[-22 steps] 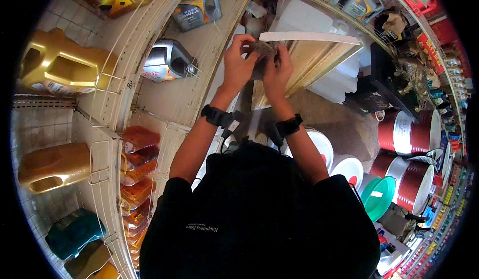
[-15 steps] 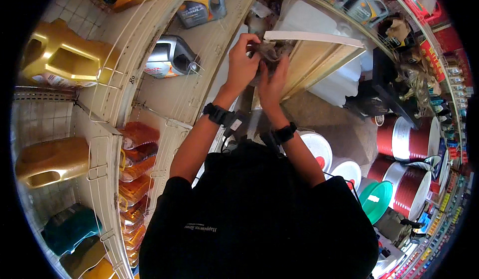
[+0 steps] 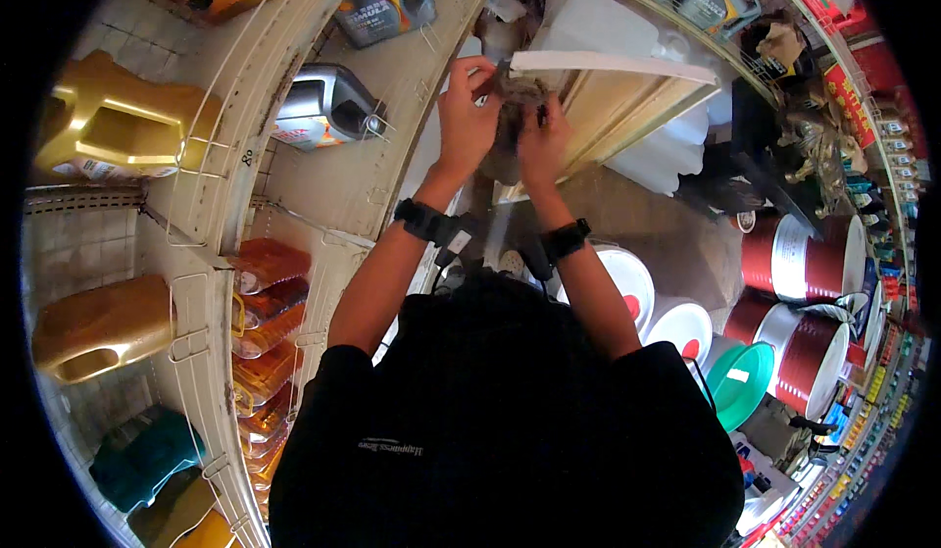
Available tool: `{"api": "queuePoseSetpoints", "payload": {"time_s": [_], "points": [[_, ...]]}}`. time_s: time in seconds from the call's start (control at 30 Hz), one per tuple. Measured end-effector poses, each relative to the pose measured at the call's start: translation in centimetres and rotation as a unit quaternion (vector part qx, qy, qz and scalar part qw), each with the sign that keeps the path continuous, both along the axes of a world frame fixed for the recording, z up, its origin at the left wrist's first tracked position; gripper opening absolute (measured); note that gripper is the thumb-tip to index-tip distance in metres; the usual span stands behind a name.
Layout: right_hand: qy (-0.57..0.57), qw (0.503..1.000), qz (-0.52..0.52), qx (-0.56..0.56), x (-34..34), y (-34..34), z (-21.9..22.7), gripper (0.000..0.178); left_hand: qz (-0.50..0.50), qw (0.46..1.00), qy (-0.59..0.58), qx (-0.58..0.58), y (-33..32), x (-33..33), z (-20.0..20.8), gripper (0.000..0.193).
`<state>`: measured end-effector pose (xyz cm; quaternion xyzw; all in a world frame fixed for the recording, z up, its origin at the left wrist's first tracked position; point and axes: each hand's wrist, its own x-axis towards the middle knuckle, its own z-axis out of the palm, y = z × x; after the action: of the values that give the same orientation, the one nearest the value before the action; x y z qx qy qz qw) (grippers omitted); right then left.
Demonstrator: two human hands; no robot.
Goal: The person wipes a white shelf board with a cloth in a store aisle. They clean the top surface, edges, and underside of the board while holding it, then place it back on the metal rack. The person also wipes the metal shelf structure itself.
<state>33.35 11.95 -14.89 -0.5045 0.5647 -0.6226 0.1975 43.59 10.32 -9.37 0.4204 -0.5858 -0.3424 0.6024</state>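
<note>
A crumpled, grey-brown thing that looks like a rag or thin bag (image 3: 524, 90) is gathered between my hands, just below the pale top edge of a standing wooden panel. My left hand (image 3: 467, 122) pinches its left side, thumb and forefinger together near a dark strip. Bent fingers of my right hand (image 3: 544, 146), slightly blurred, grip its lower right. Both forearms reach up the picture, each with a black band at the wrist. What the crumpled thing covers, if anything, I cannot make out.
The wooden panel (image 3: 627, 107) leans beside white plastic containers (image 3: 598, 28). On my left are metal shelves (image 3: 323, 190) with gold oil jugs (image 3: 132, 112), a grey jug (image 3: 328, 107) and amber bottles (image 3: 265, 372). At right stand white buckets (image 3: 618, 278), a green-lidded bucket (image 3: 740, 386) and red-and-white drums (image 3: 804, 264).
My right hand has turned from flat, extended fingers to bent ones and sits slightly lower. The left hand has shifted a little left, and the crumpled thing has changed shape.
</note>
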Motion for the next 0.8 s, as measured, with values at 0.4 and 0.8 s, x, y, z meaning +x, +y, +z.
{"api": "queuePoseSetpoints", "payload": {"time_s": [0.4, 0.8], "points": [[-0.059, 0.997, 0.041, -0.01, -0.6, -1.5, 2.9, 0.015, -0.024, 0.998, -0.051, 0.006, -0.8, 0.1, 0.7, 0.053], [-0.072, 0.99, 0.106, -0.062, -0.6, -1.8, 3.0, 0.027, -0.001, 0.998, -0.068, -0.017, -0.2, 0.1, 2.5, 0.058]]}}
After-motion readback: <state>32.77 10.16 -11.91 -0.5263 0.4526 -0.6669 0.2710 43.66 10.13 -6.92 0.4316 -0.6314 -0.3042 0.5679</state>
